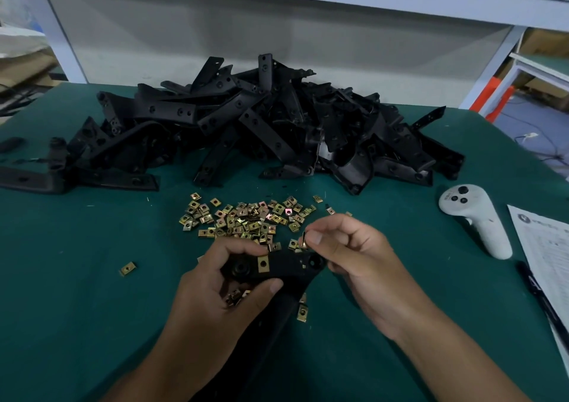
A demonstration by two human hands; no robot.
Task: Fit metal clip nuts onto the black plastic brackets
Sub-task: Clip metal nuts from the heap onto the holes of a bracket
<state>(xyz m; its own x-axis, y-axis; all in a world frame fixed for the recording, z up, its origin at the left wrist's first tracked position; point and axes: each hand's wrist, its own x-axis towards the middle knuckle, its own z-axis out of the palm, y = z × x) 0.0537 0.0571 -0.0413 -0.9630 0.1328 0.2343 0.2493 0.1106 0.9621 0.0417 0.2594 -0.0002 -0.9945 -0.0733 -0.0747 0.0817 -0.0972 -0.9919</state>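
My left hand [221, 281] grips a black plastic bracket [286, 267] near its top end, and a few loose clip nuts lie in its palm. One brass-coloured clip nut [263, 263] sits fitted on the bracket's upper edge. My right hand [354, 257] pinches another clip nut [304, 239] between thumb and forefinger, just above the bracket's right end with its round hole. A scatter of several loose clip nuts [246, 220] lies on the green mat just beyond my hands. Further clip nuts [302, 309] show on the bracket's lower arm.
A big heap of black brackets [261, 124] fills the back of the green table [77, 278]. A single clip nut [127, 268] lies apart at the left. A white handheld controller [474, 220], a printed sheet [551, 247] and a black pen [535, 291] lie at the right.
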